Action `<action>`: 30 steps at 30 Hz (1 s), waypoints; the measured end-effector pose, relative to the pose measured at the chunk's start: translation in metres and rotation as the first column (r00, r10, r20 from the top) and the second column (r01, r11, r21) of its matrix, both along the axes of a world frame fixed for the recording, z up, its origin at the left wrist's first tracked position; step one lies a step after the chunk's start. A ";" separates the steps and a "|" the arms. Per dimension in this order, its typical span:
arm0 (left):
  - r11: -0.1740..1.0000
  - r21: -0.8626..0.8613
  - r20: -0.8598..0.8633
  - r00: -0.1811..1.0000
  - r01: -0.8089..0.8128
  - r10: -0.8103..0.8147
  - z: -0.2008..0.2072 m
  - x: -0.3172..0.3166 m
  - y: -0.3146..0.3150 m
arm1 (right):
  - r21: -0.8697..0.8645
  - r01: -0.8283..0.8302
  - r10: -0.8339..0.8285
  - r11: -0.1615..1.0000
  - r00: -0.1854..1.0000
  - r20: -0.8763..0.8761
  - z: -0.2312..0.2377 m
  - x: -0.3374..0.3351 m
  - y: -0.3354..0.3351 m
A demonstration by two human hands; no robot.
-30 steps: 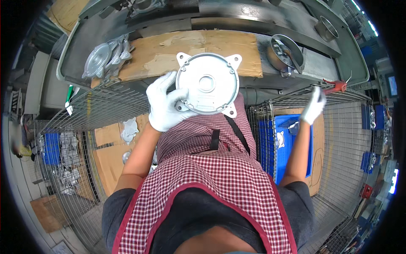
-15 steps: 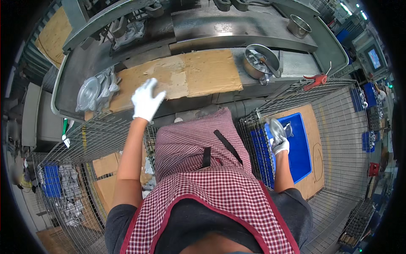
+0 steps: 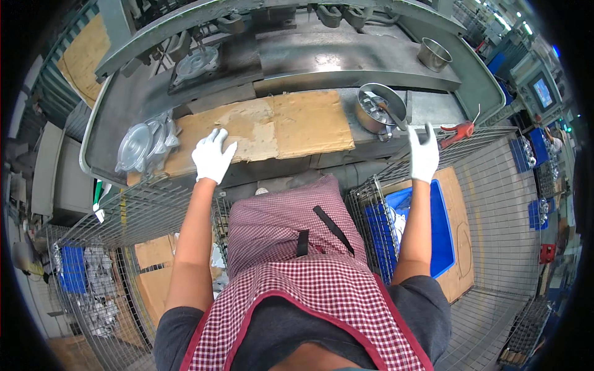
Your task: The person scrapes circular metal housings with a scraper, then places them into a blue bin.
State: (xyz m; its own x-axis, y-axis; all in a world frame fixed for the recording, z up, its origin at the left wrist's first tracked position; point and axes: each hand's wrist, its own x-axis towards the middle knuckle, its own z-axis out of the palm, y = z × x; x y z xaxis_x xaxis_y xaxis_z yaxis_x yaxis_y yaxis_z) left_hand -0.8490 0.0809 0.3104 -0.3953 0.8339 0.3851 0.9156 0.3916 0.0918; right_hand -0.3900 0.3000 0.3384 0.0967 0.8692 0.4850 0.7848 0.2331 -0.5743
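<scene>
My left hand [image 3: 213,156], in a white glove, is open with fingers apart over the near edge of a worn cardboard sheet [image 3: 309,122] on the bench. Nothing is in it. To its left, several round silvery metal parts [image 3: 136,146] lean together at the cardboard's end. My right hand [image 3: 424,156], also white-gloved, is raised and open, thumb and fingers spread, with nothing held. It is between a steel pot [image 3: 400,99] with a brush-like handled tool and small metal pieces in it and a red air blow gun [image 3: 459,132]. My right forearm crosses over a blue bin [image 3: 444,232] and hides part of it.
Wire-mesh cages flank me, the right one [image 3: 495,198] holding the bin on cardboard. Another round part [image 3: 197,63] rests on a dark plate at the back left, under a machine bar. A steel cup [image 3: 434,54] stands at the back right.
My right hand has come up and forward out of the blue bin and has let go of the round metal part. My left hand has shifted slightly down, still open. The view has tilted a little.
</scene>
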 end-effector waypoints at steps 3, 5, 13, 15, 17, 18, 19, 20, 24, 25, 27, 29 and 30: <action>0.999 0.027 0.005 1.000 -0.019 0.019 0.002 0.001 -0.003 | -0.240 -0.017 0.103 0.971 0.931 0.350 0.042 -0.035 0.000; 1.000 0.008 0.038 0.999 0.007 -0.007 0.003 0.001 -0.005 | -0.286 -0.176 0.282 0.942 0.878 0.387 0.055 -0.051 0.003; 0.998 0.063 0.023 1.000 -0.016 0.015 0.002 0.000 -0.006 | 0.283 -0.564 0.336 0.776 0.749 0.570 0.086 -0.120 -0.005; 0.999 0.041 0.047 0.999 -0.002 0.000 0.004 0.001 -0.007 | 0.334 -0.631 0.346 0.700 0.709 0.614 0.088 -0.178 0.010; 0.991 0.130 0.012 1.000 0.020 -0.022 0.006 0.001 -0.007 | 0.118 -0.566 0.556 0.816 0.824 0.109 0.086 -0.250 0.033; 0.992 0.124 0.019 1.000 0.020 -0.022 0.008 0.001 -0.007 | 0.148 -0.557 0.548 0.817 0.830 0.102 0.087 -0.279 0.044; 0.997 0.077 0.046 0.999 0.018 -0.021 0.009 0.001 -0.007 | 0.358 -0.628 0.453 0.691 0.762 0.464 0.088 -0.299 0.055; 0.996 0.084 0.051 0.998 0.027 -0.031 0.010 0.001 -0.007 | 0.184 -0.526 0.453 0.830 0.829 0.327 0.092 -0.326 0.068; 0.998 0.064 0.046 0.999 0.012 -0.015 0.010 0.001 -0.006 | 0.265 -0.616 0.453 0.742 0.752 0.479 0.089 -0.380 0.083; 0.995 0.101 0.029 1.000 0.003 -0.006 0.009 0.000 -0.006 | 0.269 -0.613 0.464 0.742 0.761 0.453 0.087 -0.393 0.080; 0.998 0.064 0.059 0.998 0.014 -0.018 0.007 0.000 -0.006 | 0.214 -0.625 0.527 0.751 0.762 0.378 0.082 -0.411 0.076; 0.996 0.088 0.055 0.998 0.011 -0.016 0.007 -0.001 -0.005 | 0.196 -0.558 0.447 0.806 0.792 0.416 0.080 -0.419 0.075; 0.998 0.060 0.085 0.996 0.020 -0.026 0.007 -0.001 -0.005 | 0.186 -0.572 0.458 0.799 0.779 0.428 0.079 -0.418 0.076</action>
